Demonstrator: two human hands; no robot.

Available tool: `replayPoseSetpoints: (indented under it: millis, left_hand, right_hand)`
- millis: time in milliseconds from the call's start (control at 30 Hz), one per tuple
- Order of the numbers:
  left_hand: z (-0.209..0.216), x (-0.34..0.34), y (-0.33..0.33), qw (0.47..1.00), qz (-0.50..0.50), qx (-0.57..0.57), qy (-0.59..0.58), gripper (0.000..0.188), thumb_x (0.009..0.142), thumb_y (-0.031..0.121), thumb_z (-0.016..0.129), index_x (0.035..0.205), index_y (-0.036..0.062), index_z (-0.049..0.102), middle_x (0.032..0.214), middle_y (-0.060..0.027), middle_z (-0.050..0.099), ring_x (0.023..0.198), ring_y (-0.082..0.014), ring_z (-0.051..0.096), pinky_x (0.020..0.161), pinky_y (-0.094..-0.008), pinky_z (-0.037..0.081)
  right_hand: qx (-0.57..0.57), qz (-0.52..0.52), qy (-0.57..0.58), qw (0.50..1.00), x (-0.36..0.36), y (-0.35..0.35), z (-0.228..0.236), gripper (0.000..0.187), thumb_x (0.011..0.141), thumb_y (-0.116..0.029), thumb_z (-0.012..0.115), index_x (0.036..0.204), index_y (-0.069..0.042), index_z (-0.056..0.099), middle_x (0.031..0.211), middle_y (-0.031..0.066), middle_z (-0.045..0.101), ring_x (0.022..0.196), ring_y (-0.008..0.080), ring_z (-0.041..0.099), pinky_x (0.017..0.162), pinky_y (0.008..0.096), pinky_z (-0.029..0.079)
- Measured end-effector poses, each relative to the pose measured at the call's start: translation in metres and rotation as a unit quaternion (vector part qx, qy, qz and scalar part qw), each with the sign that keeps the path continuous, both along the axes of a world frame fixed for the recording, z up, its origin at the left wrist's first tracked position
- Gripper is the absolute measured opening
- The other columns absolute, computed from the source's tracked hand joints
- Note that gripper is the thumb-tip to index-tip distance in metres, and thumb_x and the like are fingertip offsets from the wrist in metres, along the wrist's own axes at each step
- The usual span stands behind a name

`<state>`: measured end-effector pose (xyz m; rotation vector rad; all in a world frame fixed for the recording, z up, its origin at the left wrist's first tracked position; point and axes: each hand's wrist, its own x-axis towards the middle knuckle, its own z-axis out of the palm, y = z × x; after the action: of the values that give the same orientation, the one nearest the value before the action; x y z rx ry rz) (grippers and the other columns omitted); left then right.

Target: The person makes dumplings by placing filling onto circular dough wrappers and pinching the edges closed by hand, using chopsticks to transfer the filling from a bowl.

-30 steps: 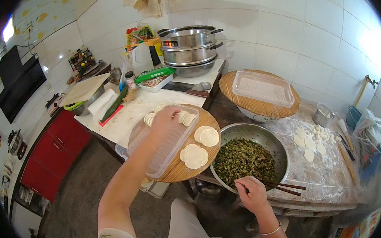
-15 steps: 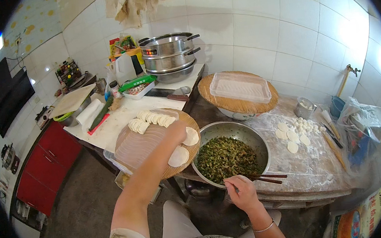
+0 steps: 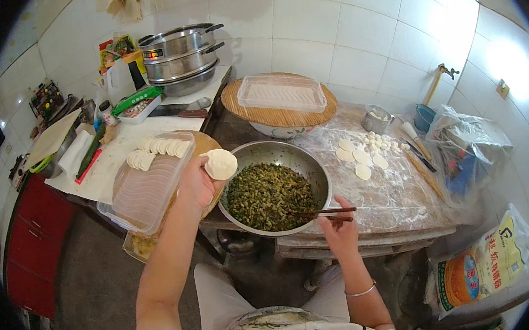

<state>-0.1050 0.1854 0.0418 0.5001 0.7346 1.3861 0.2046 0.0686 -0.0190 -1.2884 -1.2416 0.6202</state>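
a round dough wrapper [image 3: 221,165] has been lifted off the woven tray [image 3: 205,146] and is now pinched by the left hand [image 3: 196,186], just left of the metal bowl [image 3: 314,174]. at the bowl's right rim, the chopsticks [image 3: 328,211] have been taken between the right hand's [image 3: 339,231] thumb and fingers, so both hands are occupied beside the filling [image 3: 267,196].

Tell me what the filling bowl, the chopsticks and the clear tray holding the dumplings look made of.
Filling bowl: metal, probably stainless steel; silvery, with reflective highlights inside the wall.
Chopsticks: probably wood, from the dark reddish-brown colour; too small to tell whether lacquered.
Clear tray: most likely plastic, given its see-through walls and wavy moulded base.
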Motion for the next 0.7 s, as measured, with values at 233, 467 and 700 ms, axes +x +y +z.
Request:
replayPoseSetpoints:
  millis: [233, 467, 700]
  left_hand:
    - [-0.020, 0.040, -0.045, 0.994, 0.044, -0.020, -0.095, 0.032, 0.093, 0.011, 0.048, 0.121, -0.0023, 0.045, 0.120, -0.0156, 0.056, 0.109, -0.0283, 0.058, 0.091, -0.0427, 0.051]
    - [-0.043, 0.053, -0.058, 0.996, 0.029, -0.016, -0.087, 0.029, 0.090, 0.001, 0.050, 0.119, -0.0036, 0.045, 0.116, -0.0173, 0.058, 0.106, -0.0253, 0.060, 0.088, -0.0348, 0.054]
    - [-0.057, 0.058, -0.055, 0.993, 0.040, -0.048, -0.104, 0.028, 0.091, 0.003, 0.046, 0.119, -0.0033, 0.044, 0.116, -0.0177, 0.057, 0.107, -0.0270, 0.059, 0.090, -0.0386, 0.052]
  right_hand:
    - [0.006, 0.045, -0.090, 0.995, 0.002, 0.034, 0.004, 0.017, 0.088, -0.017, 0.061, 0.086, -0.001, 0.065, 0.065, 0.0087, 0.060, 0.062, 0.0139, 0.058, 0.057, 0.0302, 0.047]
    - [-0.041, 0.073, -0.017, 0.996, 0.013, 0.029, 0.031, 0.026, 0.090, -0.022, 0.059, 0.090, 0.004, 0.065, 0.068, 0.0074, 0.064, 0.057, 0.0135, 0.060, 0.053, 0.0269, 0.049]
    - [-0.037, 0.030, -0.014, 0.999, 0.033, 0.057, 0.016, 0.027, 0.091, -0.021, 0.059, 0.097, 0.005, 0.065, 0.078, 0.0117, 0.067, 0.063, 0.0159, 0.065, 0.056, 0.0261, 0.052]
